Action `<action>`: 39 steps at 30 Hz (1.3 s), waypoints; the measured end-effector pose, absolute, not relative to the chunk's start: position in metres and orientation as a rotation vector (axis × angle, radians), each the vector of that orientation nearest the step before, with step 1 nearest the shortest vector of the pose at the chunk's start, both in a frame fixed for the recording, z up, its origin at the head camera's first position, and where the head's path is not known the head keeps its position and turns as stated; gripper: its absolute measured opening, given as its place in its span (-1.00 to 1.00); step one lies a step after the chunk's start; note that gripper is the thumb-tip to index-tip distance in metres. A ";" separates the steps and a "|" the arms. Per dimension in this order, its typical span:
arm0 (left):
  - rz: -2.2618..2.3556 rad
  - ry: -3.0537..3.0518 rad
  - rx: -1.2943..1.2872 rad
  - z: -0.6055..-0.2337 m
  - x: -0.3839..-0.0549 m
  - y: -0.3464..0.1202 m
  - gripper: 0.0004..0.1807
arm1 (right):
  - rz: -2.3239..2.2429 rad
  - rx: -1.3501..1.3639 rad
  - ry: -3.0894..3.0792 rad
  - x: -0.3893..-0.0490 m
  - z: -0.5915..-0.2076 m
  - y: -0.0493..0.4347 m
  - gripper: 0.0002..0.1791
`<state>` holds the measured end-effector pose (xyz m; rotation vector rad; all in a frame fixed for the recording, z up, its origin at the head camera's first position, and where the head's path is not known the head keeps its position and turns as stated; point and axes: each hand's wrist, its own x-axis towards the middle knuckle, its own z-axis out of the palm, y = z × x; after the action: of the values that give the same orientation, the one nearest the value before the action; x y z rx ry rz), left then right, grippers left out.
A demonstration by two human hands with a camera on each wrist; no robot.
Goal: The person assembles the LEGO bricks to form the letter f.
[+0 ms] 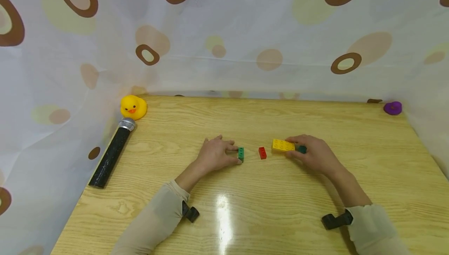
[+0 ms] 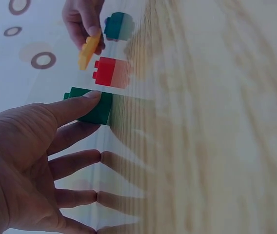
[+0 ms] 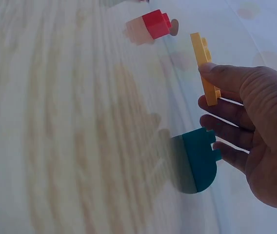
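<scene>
Though small, red brick (image 1: 262, 153) between hands (image 1: 215, 154) (image 1: 317, 154)

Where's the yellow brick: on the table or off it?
Off it. The right hand pinches the yellow brick, and the right wrist view shows a gap between its underside and the table.

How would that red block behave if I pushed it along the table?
The red block would probably slide rather than roll: its sides look flat and the tabletop is glossy. Its crisp edges suggest stiff plastic. Looking smaller from above than the yellow brick, it is likely light too.
</scene>
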<state>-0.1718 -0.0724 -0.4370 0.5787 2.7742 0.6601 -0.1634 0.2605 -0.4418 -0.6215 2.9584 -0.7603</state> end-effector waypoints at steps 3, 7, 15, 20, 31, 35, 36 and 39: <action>0.658 2.783 0.578 -0.436 -0.172 -0.073 -0.50 | -0.789 -0.606 2.958 -0.163 -0.439 0.258 -0.53; 0.649 2.787 0.580 -0.437 -0.172 -0.073 -0.51 | -0.821 -0.631 2.961 -0.162 -0.435 0.253 -0.53; 0.664 2.776 0.573 -0.438 -0.171 -0.074 -0.51 | -0.904 -0.663 2.926 -0.161 -0.426 0.242 -0.53; 0.666 2.785 0.574 -0.438 -0.172 -0.074 -0.50 | -0.927 -0.699 2.935 -0.161 -0.425 0.234 -0.54; 0.650 2.769 0.567 -0.437 -0.172 -0.073 -0.49 | -0.961 -0.781 2.916 -0.164 -0.424 0.214 -0.55; 0.653 2.766 0.566 -0.437 -0.172 -0.073 -0.49 | -0.982 -0.780 2.890 -0.164 -0.423 0.208 -0.56; 0.655 2.765 0.566 -0.437 -0.172 -0.073 -0.50 | -0.992 -0.779 2.884 -0.164 -0.423 0.207 -0.56; 0.655 2.766 0.564 -0.437 -0.172 -0.073 -0.50 | -1.012 -0.779 2.867 -0.164 -0.426 0.203 -0.57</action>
<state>-0.1723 -0.0730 -0.4370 0.5641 2.7662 0.6553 -0.1642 0.2028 -0.4261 -0.7792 2.8672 -1.0116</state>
